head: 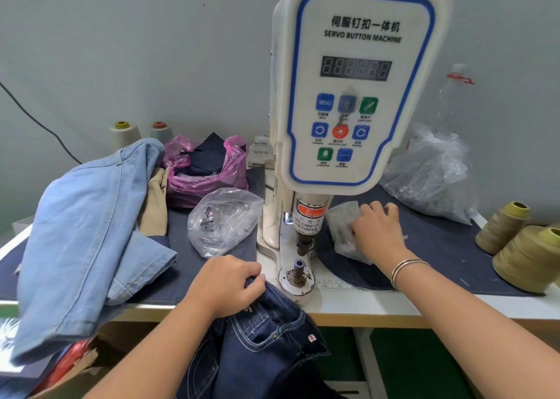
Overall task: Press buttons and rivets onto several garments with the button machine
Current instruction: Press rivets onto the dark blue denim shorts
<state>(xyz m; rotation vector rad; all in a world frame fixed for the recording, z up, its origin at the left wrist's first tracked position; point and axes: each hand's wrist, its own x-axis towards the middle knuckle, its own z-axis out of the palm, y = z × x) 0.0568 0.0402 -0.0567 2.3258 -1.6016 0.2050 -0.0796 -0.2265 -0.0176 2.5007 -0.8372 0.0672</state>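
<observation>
Two hands work low in the frame: the left hand [225,283] grips dark jeans [266,338] beneath it, the right hand [377,227] fingers curled into a clear bag [342,232] right of the button machine [354,95].

The right hand's fingertips [357,217] disappear into a small clear bag [342,232], contents unclear. The dark jeans [266,347] run off the bottom edge. The machine's display [356,68] is unreadable.
</observation>
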